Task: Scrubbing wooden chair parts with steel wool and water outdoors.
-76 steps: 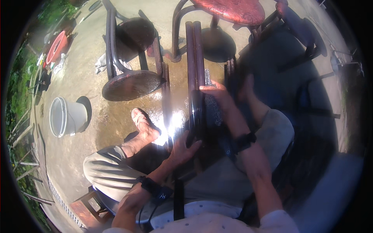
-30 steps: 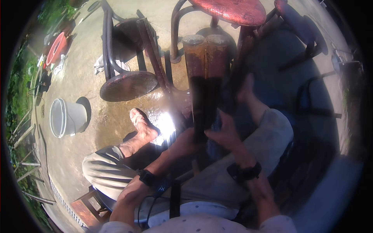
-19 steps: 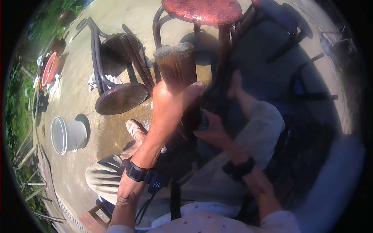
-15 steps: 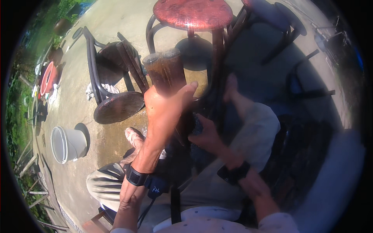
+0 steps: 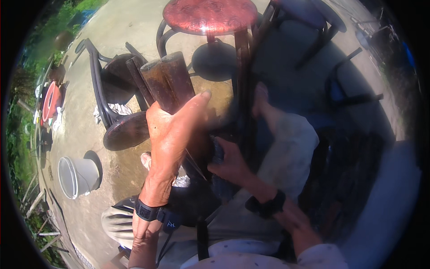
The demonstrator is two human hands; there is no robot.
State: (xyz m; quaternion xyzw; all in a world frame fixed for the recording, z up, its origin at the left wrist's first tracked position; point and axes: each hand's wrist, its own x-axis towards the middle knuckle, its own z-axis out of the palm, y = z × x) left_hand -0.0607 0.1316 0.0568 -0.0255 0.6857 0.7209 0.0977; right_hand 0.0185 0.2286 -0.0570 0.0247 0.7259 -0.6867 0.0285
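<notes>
My left hand point(image 5: 172, 130) is wrapped around two brown tubes point(image 5: 172, 85) lying side by side, which look like furniture legs with rounded ends. They slant up and to the left, and their lower part runs into shade. Just below and to the right, my right hand point(image 5: 230, 163) closes on a dark grey, rough-textured scrubbing pad point(image 5: 218, 150), held against or close beside the lower part of the tubes. Shadow hides the exact contact. Between my knees, a patch of shiny white suds or foil point(image 5: 181, 179) shows under my left wrist.
A round red stool point(image 5: 209, 17) stands ahead, and a stool with dark bent legs point(image 5: 125, 130) lies on its side to the left. A white bucket point(image 5: 85, 177) lies tipped at the left. Farther off is a pink basin point(image 5: 51, 101). More dark stools point(image 5: 309, 18) are at the right.
The tubes and my left hand have shifted left, with the tubes now slanting more to the left. My right hand has moved slightly down and left, still closed on the pad.
</notes>
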